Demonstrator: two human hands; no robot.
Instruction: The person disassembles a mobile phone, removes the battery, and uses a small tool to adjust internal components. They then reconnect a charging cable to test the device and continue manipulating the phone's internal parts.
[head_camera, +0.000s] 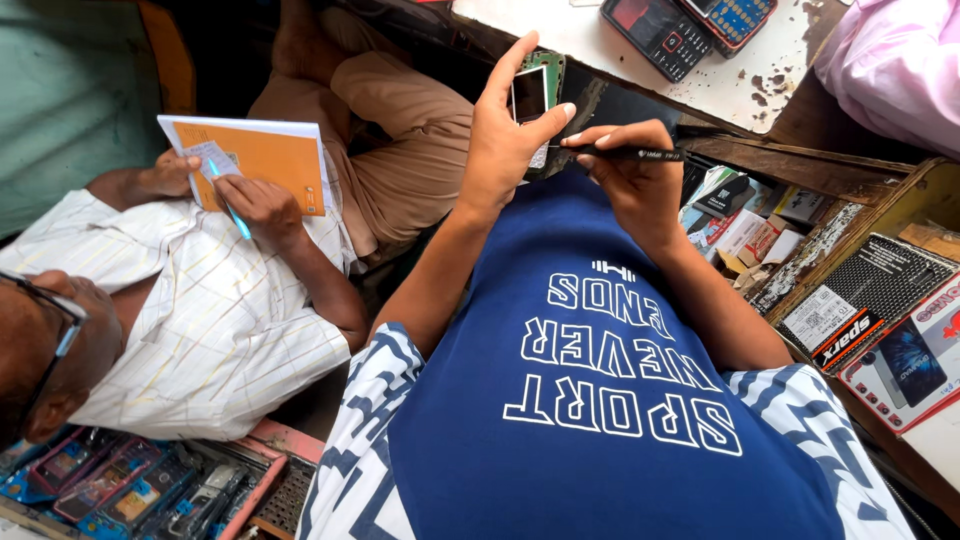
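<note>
Soft, even daylight fills the scene, bright enough that colours read clearly. The white surface (700, 80) at the top is the brightest area and borders on washed out, without hard glare. Deep shadow lies under its near edge and in the top-left gap beyond the seated person's knees. Shadows elsewhere are faint and diffuse. The wide lens bends and stretches things toward the edges. Focus is sharp throughout, with no motion blur.

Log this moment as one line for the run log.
left hand: holds small phone | right hand: holds black tool, tip at phone | nearby: person writing on orange notepad
</note>
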